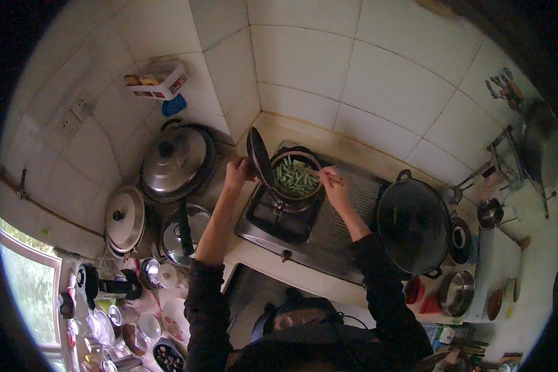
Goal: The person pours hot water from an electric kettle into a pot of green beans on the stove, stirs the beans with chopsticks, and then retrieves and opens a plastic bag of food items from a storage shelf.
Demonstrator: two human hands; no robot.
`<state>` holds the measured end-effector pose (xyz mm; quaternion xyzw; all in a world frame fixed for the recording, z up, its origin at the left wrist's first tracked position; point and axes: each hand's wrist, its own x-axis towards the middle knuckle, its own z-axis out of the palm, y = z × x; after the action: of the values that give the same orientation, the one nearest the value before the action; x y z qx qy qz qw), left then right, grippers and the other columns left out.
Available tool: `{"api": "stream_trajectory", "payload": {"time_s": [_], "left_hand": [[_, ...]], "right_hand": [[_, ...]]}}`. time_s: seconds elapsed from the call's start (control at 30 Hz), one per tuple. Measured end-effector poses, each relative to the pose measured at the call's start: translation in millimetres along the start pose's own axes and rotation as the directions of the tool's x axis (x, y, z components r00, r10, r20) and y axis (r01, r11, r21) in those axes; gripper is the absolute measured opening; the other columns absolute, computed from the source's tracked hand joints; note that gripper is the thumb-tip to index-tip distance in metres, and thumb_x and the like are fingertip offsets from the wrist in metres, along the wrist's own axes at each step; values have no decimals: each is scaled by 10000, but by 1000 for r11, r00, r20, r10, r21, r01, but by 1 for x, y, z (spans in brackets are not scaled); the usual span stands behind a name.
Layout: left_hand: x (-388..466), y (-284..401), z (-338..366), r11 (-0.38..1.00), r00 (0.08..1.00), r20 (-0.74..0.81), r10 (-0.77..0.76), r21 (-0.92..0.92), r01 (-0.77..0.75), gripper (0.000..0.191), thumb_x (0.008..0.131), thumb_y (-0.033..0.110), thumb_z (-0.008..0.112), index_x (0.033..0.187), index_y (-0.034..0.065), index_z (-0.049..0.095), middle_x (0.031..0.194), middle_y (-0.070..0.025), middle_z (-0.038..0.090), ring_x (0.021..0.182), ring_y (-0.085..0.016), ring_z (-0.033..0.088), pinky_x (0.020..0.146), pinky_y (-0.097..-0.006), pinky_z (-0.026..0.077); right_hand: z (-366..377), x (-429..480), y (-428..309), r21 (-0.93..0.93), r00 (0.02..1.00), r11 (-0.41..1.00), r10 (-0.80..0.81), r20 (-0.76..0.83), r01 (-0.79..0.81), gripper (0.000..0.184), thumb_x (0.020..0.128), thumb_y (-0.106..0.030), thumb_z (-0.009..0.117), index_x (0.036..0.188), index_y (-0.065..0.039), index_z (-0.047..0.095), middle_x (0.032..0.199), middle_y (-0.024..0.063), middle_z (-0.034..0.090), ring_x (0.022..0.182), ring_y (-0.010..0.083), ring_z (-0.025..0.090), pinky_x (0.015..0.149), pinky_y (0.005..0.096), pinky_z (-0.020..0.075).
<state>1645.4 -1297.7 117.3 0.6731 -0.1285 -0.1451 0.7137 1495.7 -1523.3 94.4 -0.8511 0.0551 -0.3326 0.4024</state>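
A round pot (292, 200) of cut green beans (293, 177) stands on the gas stove (279, 218). My left hand (240, 173) grips a dark lid (259, 156), tilted almost on edge at the pot's left rim; the part it grips is hidden by the fingers. On the other side, my right hand (333, 180) is closed around chopsticks or a thin wooden utensil (315, 173) that reaches in among the beans. Which of the two it is, I cannot tell.
To the right sits a wide black wok (413, 223). Left of the stove are a large lidded steel pot (176, 160), a smaller lidded pot (126, 218) and a glass-lidded pan (179, 235). Bowls and jars crowd the counter at lower left. A tiled wall (302, 56) rises behind.
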Motion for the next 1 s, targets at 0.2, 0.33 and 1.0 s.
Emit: {"api": "stream_trajectory", "payload": {"time_s": [0.2,0.33,1.0], "left_hand": [[-7,-3,-12,999,999,25,-24,-36,25,272,861,164,363,853,-50,530,644,-90,555,477,-141,513,430,-249,423],[-12,-8,-17,992,995,1,99,77,-99,264,857,151,357,856,-52,526,662,-90,555,493,-149,512,447,-258,424],[22,10,-21,983,994,35,-106,-145,110,270,863,169,374,946,-58,493,715,-93,562,534,-171,540,472,-276,444]], "right_hand": [[-10,0,-2,100,980,993,49,191,-69,143,839,-134,457,829,-7,524,692,84,572,644,163,589,529,267,455],[-6,2,-7,146,993,983,-115,32,109,123,831,-128,470,820,-14,514,665,82,552,582,161,564,486,268,435],[3,-6,-6,328,968,914,200,152,-240,131,822,-85,481,823,33,537,728,78,564,621,118,556,568,252,468]]}}
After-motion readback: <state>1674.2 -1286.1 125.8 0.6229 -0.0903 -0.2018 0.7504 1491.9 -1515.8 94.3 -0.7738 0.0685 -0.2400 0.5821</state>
